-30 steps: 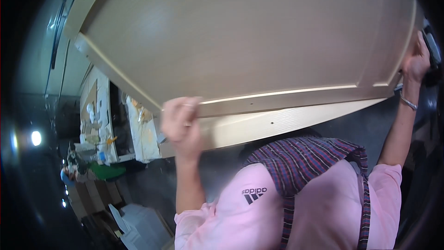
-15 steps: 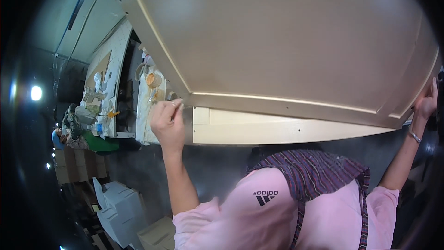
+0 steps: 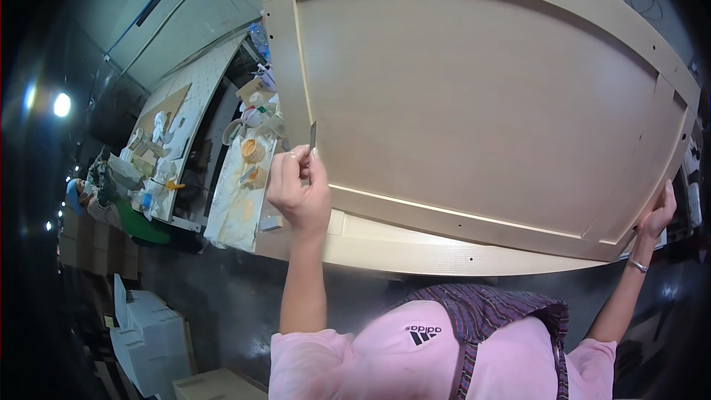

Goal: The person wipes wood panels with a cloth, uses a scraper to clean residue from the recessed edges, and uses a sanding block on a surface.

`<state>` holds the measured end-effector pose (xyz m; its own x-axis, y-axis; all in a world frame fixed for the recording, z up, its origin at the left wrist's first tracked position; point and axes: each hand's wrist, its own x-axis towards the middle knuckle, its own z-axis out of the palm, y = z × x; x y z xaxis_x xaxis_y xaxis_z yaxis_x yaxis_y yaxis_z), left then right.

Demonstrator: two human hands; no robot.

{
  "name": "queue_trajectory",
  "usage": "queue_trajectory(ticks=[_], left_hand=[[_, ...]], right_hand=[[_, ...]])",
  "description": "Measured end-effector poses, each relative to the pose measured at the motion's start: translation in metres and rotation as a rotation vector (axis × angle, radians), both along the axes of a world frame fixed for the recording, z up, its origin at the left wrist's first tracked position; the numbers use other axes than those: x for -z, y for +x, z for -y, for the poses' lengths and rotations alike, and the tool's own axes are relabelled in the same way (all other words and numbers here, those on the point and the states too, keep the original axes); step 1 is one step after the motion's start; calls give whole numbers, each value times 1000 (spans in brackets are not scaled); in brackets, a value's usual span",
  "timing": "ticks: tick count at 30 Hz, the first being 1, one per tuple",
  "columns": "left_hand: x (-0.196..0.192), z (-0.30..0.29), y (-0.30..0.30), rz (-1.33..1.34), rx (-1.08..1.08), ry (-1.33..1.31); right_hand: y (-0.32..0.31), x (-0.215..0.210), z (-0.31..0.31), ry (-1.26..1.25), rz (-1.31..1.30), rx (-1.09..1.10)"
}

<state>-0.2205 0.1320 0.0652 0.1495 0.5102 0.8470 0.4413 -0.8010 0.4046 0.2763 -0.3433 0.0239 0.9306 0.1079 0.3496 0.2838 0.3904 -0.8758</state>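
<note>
A large cream framed panel point(image 3: 481, 89) with a recessed middle lies in front of me, slightly askew on a second cream panel point(image 3: 444, 253) whose near edge shows below it. My left hand point(image 3: 300, 189) is closed in a pinch on a thin dark blade point(image 3: 313, 133). The blade points away from me, its tip at the inner edge of the panel's left frame strip. At the far right, my right hand point(image 3: 658, 211) rests against the panel's right edge, palm to the side and fingers stretched. Part of that hand's thumb side is hidden by the edge.
Left of the panels, a stained white-covered bench point(image 3: 229, 211) holds an orange-filled tub point(image 3: 252, 150), rags and bottles. Farther left stands a long worktable point(image 3: 207, 78), with a person in a green apron point(image 3: 148, 226) by it. A white bin point(image 3: 152, 333) and a cardboard box point(image 3: 218, 385) stand at lower left.
More of the panel's far side has come into view. My left hand has moved onto the panel's left frame strip, and the dark blade now shows plainly. My right hand stays at the right edge.
</note>
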Motion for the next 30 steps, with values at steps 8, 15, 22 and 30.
queue_trajectory(ticks=[8,15,22,30], left_hand=[[1,-20,30,106,-130,124],[14,-13,34,95,-157,102],[10,-19,35,109,-123,68],[9,-23,33,82,-108,73]], right_hand=[[-5,-4,-2,3,1,8],[-14,-11,-6,-9,5,-30],[-12,-11,-8,-11,7,-44],[-23,-19,-20,-53,13,-28]])
